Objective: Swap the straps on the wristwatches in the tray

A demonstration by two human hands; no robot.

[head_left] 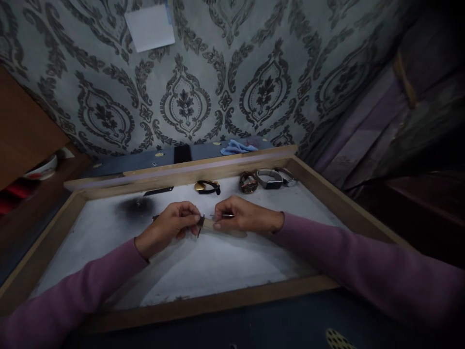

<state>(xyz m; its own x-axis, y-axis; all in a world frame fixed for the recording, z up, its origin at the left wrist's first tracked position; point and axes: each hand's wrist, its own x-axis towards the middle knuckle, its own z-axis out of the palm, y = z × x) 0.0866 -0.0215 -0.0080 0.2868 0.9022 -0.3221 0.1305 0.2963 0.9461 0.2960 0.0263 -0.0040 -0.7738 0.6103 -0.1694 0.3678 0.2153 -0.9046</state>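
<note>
My left hand (172, 225) is closed, pinching a small dark piece (201, 222) that looks like part of a watch; its exact kind does not show. My right hand (243, 215) is closed around a thin metal tool (228, 215), its fine tip pointing left toward that piece. Under the right fingers runs a pale, flat strip (228, 230), touching or close to the dark piece; I cannot tell whether they are joined. Both hands work just above the white board. Behind them lies a gold watch with a black strap (207, 187).
A wooden frame (218, 299) borders the white board (189, 274). At its back right stand a brown watch (248, 182), a grey-banded watch (269, 179) and a silver watch (288, 178). A dark flat strip (159, 191) lies back left. Behind the frame is a blue cloth (238, 147).
</note>
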